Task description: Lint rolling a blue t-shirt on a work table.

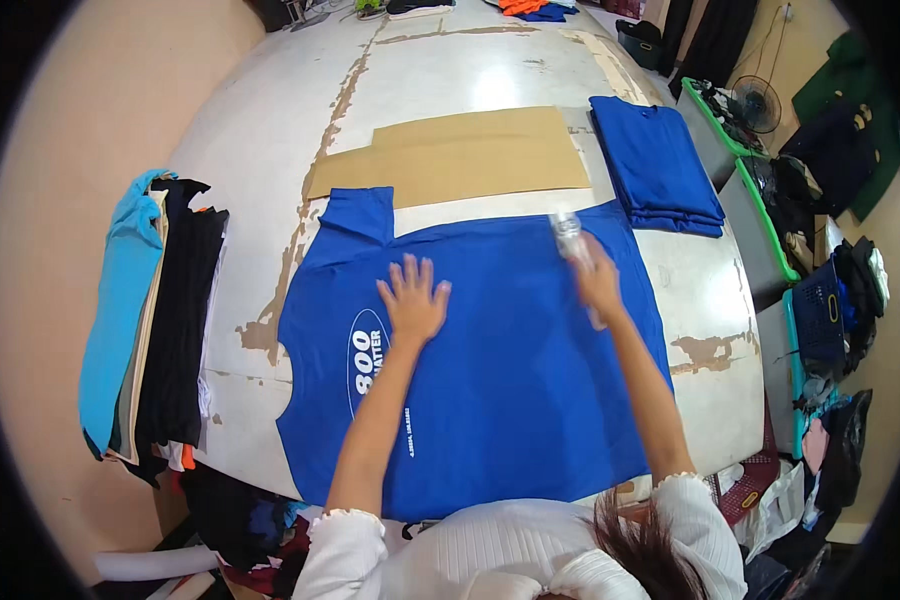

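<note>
A blue T-shirt [510, 360] lies spread flat on the table, its neck to the left and its hem to the right. White printing [363, 350] marks its chest. On the shirt, beside the print, my left hand [415, 300] rests flat with fingers spread. My right hand [600, 285] is closed round a pale handheld tool with a shiny, silvery head [567, 228], held at the shirt's far right part. Motion blurs the tool, so its exact kind is unclear, and I cannot tell whether it touches the cloth. One sleeve [360, 215] points away from me.
Tan cardboard [480, 155] lies just beyond the shirt. Folded blue shirts [658, 165] are stacked at the far right. Turquoise and black garments [175, 300] hang over the table's left edge. Bins of clothes [770, 220] line the right side, near a fan [756, 104]. The white tabletop [450, 80] has peeling patches.
</note>
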